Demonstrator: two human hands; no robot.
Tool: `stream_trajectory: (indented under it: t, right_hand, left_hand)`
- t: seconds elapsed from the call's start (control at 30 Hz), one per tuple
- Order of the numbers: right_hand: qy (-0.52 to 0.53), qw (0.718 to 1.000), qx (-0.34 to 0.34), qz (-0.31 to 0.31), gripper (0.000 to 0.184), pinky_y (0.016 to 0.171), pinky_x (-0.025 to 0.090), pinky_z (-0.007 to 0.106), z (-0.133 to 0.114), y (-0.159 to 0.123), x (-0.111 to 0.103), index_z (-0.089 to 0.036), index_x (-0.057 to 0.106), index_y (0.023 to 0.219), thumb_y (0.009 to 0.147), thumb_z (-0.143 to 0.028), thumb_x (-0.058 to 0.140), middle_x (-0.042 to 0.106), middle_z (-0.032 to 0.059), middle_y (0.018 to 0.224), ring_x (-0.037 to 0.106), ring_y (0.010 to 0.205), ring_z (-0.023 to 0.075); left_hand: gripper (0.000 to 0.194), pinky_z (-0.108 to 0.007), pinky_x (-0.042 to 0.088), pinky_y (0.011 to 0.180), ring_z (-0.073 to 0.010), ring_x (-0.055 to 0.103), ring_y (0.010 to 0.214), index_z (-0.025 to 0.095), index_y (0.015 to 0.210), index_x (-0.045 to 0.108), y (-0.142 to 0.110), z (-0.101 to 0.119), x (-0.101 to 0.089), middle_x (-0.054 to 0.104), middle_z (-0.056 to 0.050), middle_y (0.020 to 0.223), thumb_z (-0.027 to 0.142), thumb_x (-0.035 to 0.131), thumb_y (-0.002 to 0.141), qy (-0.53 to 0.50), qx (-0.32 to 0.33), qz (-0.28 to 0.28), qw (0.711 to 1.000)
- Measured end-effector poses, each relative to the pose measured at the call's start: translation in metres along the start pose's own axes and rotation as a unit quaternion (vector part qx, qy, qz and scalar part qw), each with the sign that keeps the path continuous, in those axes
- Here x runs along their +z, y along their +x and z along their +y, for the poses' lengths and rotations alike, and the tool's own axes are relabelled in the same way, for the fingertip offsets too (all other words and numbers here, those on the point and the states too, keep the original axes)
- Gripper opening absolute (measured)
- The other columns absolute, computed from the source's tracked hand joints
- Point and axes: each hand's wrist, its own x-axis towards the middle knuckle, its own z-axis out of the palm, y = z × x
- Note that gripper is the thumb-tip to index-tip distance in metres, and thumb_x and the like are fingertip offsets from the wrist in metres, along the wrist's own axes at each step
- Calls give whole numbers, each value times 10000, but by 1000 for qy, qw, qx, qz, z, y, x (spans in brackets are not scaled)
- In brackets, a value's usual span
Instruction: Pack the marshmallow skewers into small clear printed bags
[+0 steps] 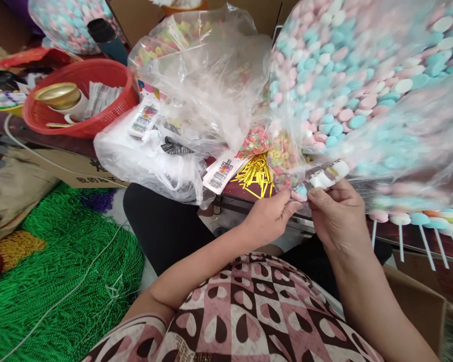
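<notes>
both bare hands meet over the near edge of the dark red table point(232, 189), in front of the person's pink, brown and cream heart-patterned top point(249, 322). the left hand point(270, 218) is closed, its thumb and fingers pinching the pink and pale blue end of a narrow, clear plastic packet with white contents and dark printing point(326, 176). the right hand point(337, 211) grips the same packet farther along, thumb on the near side and fingers curled behind. the packet slants between them, its white end up to the right; the print is too small and blurred to read, and the contents look like rounded sweets.

just beyond the packet, to the right, bulges a large clear plastic bag of pink, pale blue and white round pieces point(343, 95). below its near edge, five pastel round-headed lollipops on white sticks point(419, 218) jut over the table edge. left of the hands lie a loose heap of shiny yellow strips point(258, 173) and, just beside it, a stack of white printed cards point(221, 173). behind these sits a crumpled clear bag of small multicoloured pieces point(207, 75). farther left, a round red plastic basket point(109, 113) holds a shiny gold bowl point(58, 95).
</notes>
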Motion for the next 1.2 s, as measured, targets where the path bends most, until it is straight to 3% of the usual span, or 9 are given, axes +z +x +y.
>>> stream_trajectory:
  t: [0.1, 0.2, 0.37, 0.47, 0.63, 0.77, 0.97, 1.07, 1.2]
  right_hand:
    - [-59, 997, -29, -36, 250, 760, 565, 354, 10, 9, 15, -251, 697, 956, 777, -409, 770, 731, 34, 946, 691, 868, 205]
    - [-211, 969, -59, -118, 184, 763, 552, 365, 18, 25, 24, -240, 719, 978, 890, -383, 643, 740, 31, 914, 684, 830, 202]
    - [-484, 794, -255, -267, 281, 954, 476, 427, 39, 57, 39, -193, 726, 1100, 926, -152, 511, 727, 104, 1171, 643, 1058, 258]
    - [-590, 684, -285, -320, 296, 879, 455, 404, 48, 70, 46, -154, 717, 1123, 928, -133, 497, 703, 144, 1197, 605, 1020, 275]
    - [-649, 623, -301, -318, 240, 717, 385, 340, 52, 78, 45, -166, 719, 906, 942, -172, 481, 693, 120, 930, 558, 879, 251]
    - [-619, 662, -289, -308, 255, 727, 399, 335, 57, 83, 39, -158, 687, 890, 958, -186, 443, 671, 125, 896, 566, 863, 243]
    - [-413, 863, -216, -196, 143, 766, 465, 335, 55, 83, 33, -182, 643, 840, 911, -225, 527, 668, 68, 855, 607, 821, 200]
    - [-253, 958, -92, -99, 135, 602, 463, 285, 46, 78, 33, -201, 635, 831, 892, -312, 589, 634, 6, 738, 555, 629, 140]
    - [-55, 997, 23, -45, 256, 445, 394, 223, 34, 68, 36, -215, 583, 790, 826, -446, 688, 663, 5, 774, 512, 525, 91]
  left_hand:
    - [169, -254, 362, 627, -119, 460, 600, 214, 785, 546, 1, 1, -13, 505, 28, 650, 339, 571, 895, 102, 18, 96, 990]
    - [209, -242, 388, 583, -96, 424, 508, 213, 834, 559, 6, 1, -33, 436, 67, 563, 405, 562, 917, -25, 5, 139, 990]
    - [283, -221, 437, 522, -50, 288, 386, 202, 779, 517, 12, 6, -60, 291, 117, 478, 434, 597, 918, -253, 18, 236, 938]
    - [287, -210, 453, 516, -40, 307, 378, 194, 772, 524, 13, 6, -64, 303, 115, 477, 425, 601, 925, -290, 12, 241, 926]
    - [306, -206, 468, 511, -36, 326, 369, 193, 774, 526, 14, -1, -64, 299, 120, 475, 449, 641, 896, -308, -6, 240, 920]
    - [308, -199, 464, 504, -34, 322, 365, 191, 776, 525, 17, -5, -64, 300, 123, 468, 450, 642, 895, -312, -19, 244, 918]
    - [322, -201, 448, 488, -32, 306, 356, 185, 775, 516, 18, -6, -59, 312, 128, 455, 458, 635, 897, -305, -36, 239, 921]
    - [323, -204, 451, 499, -35, 319, 369, 182, 783, 534, 18, -9, -55, 320, 123, 463, 466, 646, 888, -298, -34, 225, 927]
    - [303, -200, 430, 498, -39, 334, 387, 181, 820, 573, 23, -12, -49, 321, 116, 480, 469, 640, 889, -285, -12, 219, 933]
